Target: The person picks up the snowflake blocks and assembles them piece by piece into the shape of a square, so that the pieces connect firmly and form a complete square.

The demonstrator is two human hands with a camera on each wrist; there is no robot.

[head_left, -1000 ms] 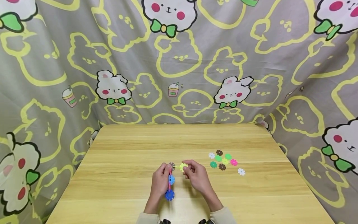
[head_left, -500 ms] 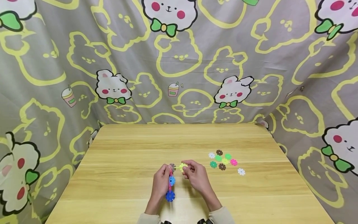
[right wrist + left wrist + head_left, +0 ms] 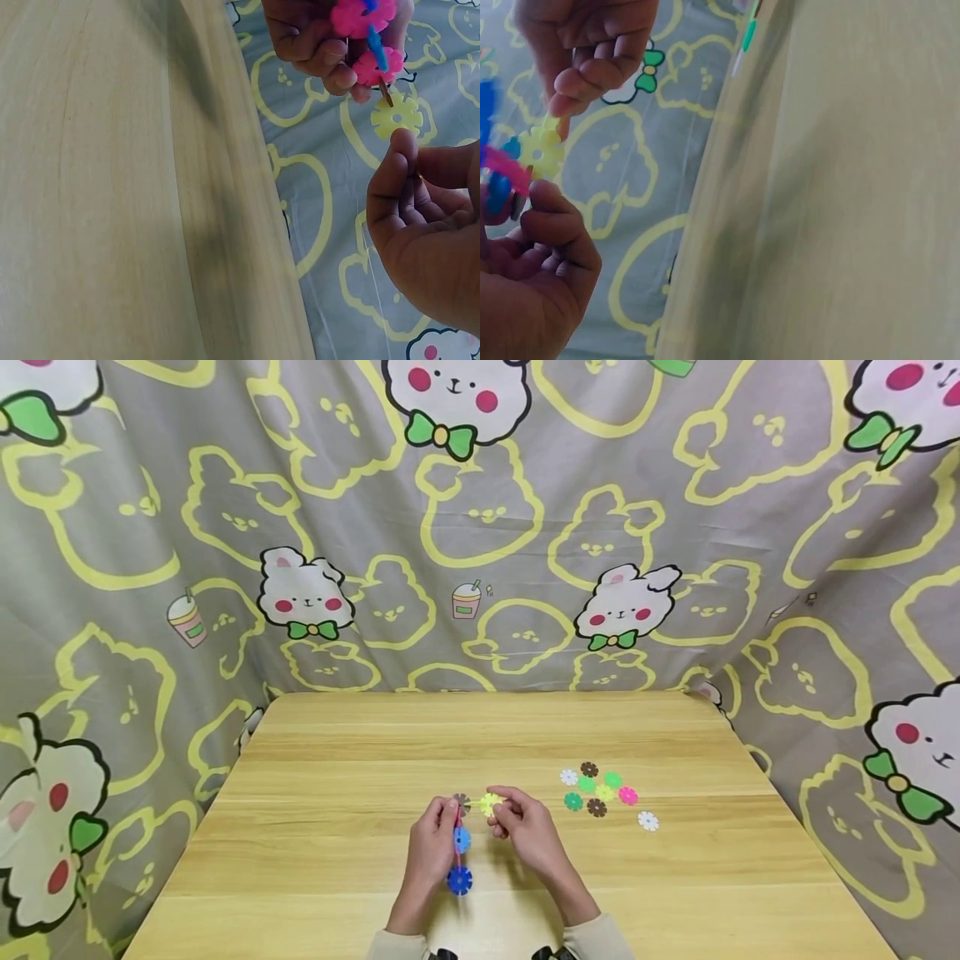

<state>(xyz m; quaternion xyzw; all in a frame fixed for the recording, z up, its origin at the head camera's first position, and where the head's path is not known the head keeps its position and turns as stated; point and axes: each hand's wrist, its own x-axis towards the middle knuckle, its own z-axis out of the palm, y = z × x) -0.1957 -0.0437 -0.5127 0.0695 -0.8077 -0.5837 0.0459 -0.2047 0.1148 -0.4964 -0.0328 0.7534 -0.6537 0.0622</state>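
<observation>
My left hand [image 3: 432, 842] grips a chain of slotted plastic snowflake discs above the table. In it show a brown disc [image 3: 462, 805], a pink disc [image 3: 369, 69], a light blue disc [image 3: 462, 840] and a dark blue disc [image 3: 460, 881] at the near end. A yellow disc [image 3: 396, 118] meets the brown one edge to edge. Between thumb and index finger my right hand [image 3: 531, 831] pinches a second yellow disc [image 3: 490, 804], set crosswise to the first and partly covered by the fingers.
To the right on the wooden table [image 3: 315, 760] lies a loose group of discs, including a pink disc [image 3: 627, 796], a dark green disc [image 3: 573, 802] and a brown disc [image 3: 596, 807]. A white disc [image 3: 648, 821] sits apart. A patterned curtain [image 3: 480, 527] surrounds the table.
The chain's near end with the dark blue disc has swung slightly right. Both hands keep their grips in almost the same place. The loose discs have not moved.
</observation>
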